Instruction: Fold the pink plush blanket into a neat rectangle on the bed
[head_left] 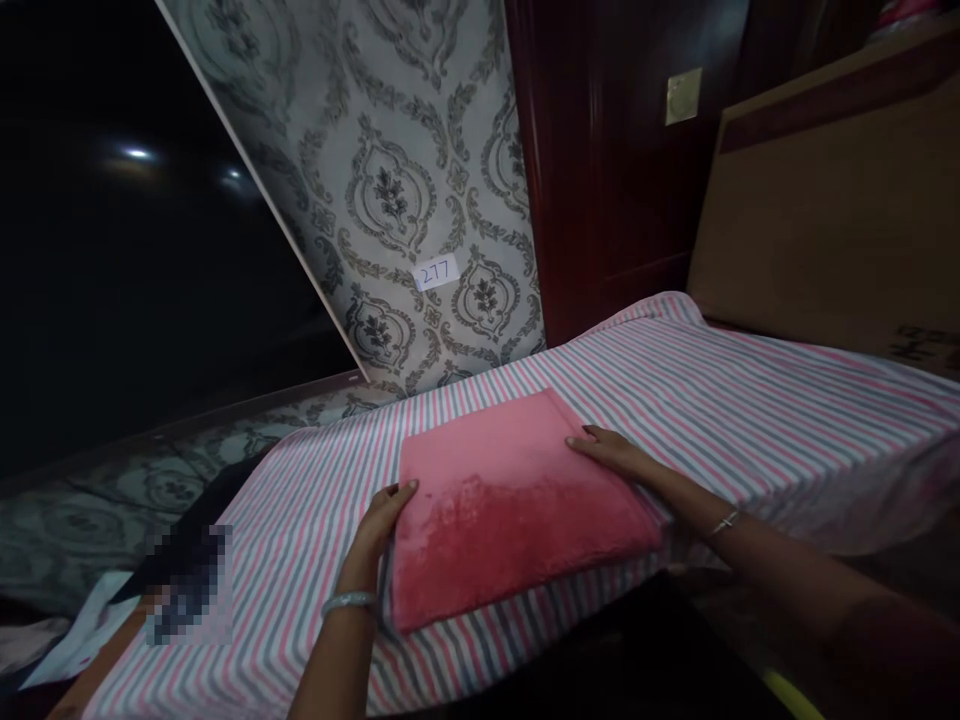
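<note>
A flat, square pink plush cushion cover (517,490) lies on the striped cloth, its near part a darker red-pink than its far part. My left hand (386,515) grips its left edge, thumb on top and the other fingers partly hidden at the side. On the far right edge, my right hand (607,450) holds it the same way, thumb over the top. The near edge of the cover reaches the front edge of the cloth-covered surface. A bracelet circles each wrist.
The pink, white and grey striped cloth (315,520) covers the surface. A large dark screen (150,250) leans at left. A cardboard box (832,210) stands at right. Behind are patterned wallpaper with a paper label (436,272) reading 277 and a dark red wood panel (600,180).
</note>
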